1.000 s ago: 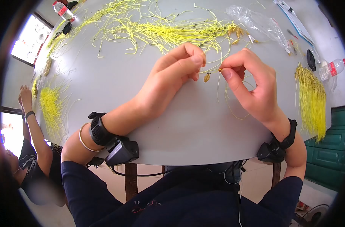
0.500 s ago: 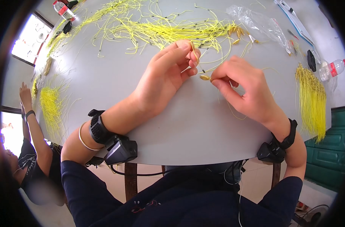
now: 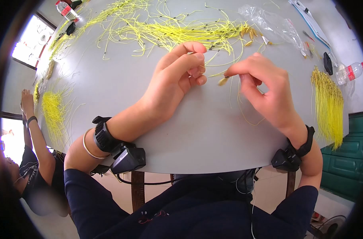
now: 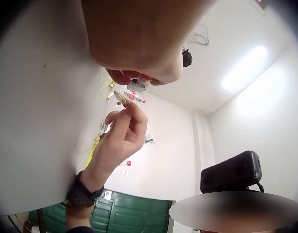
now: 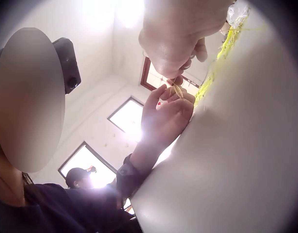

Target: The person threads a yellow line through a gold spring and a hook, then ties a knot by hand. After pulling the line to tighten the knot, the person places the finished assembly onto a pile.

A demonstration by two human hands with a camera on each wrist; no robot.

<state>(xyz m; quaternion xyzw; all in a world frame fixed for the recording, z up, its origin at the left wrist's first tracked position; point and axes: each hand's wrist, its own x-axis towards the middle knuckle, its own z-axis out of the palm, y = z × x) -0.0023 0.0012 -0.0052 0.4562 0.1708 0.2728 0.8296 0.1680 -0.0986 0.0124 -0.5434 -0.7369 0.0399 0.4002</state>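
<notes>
In the head view my right hand (image 3: 265, 87) pinches a small gold, leaf-shaped wire piece (image 3: 223, 81) by its upper end, thumb and forefinger bent together. The piece hangs point down, slightly blurred, and its ribs show in the right wrist view as a small spiral cage (image 5: 178, 91). Thin yellow cord (image 3: 239, 104) trails below this hand. Just left of it, my left hand (image 3: 171, 79) is raised with thumb near the forefinger and the other fingers loosely curled; I cannot tell whether it pinches a strand. Both hands are above the grey table (image 3: 197, 135).
A long heap of yellow cords with black beads (image 3: 181, 34) spreads behind my hands, gold pieces (image 3: 251, 32) at its right end. Cord bundles lie left (image 3: 53, 111) and right (image 3: 326, 107). A clear plastic bag (image 3: 269, 26), bottles (image 3: 350, 73) and another person (image 3: 38, 167) are around.
The right hand has shifted, and the gold piece has turned from lying sideways to hanging down. The strand seen over the left forefinger half a second ago no longer shows there.
</notes>
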